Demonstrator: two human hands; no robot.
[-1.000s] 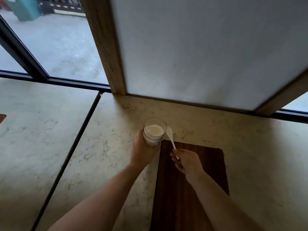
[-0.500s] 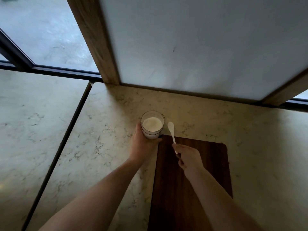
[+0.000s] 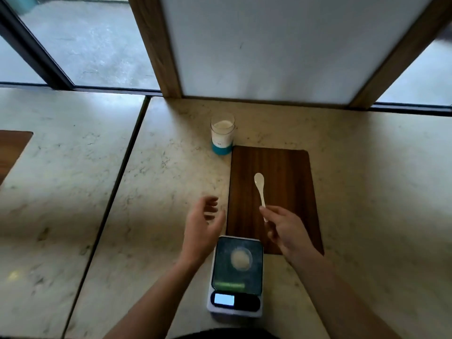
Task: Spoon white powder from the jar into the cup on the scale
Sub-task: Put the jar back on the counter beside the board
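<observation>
An open clear jar (image 3: 222, 134) with a teal base holds white powder and stands on the marble counter by the far left corner of a dark wooden board (image 3: 288, 167). My right hand (image 3: 285, 228) pinches the handle of a white spoon (image 3: 260, 189), whose bowl points away over the board. My left hand (image 3: 203, 226) hovers open and empty over the counter, well short of the jar. A white scale (image 3: 236, 275) with a lit display sits near me; a see-through cup (image 3: 241, 259) with some white powder stands on its dark platform.
A wall panel with wooden posts (image 3: 156, 45) and windows close off the far side. A dark seam (image 3: 117, 182) splits the marble counter. Another wooden board's corner (image 3: 9, 148) shows at the far left.
My left hand has let go of the jar and drawn back toward me. My right hand pulled the spoon back over the board. The view tilted down, bringing the scale into sight.
</observation>
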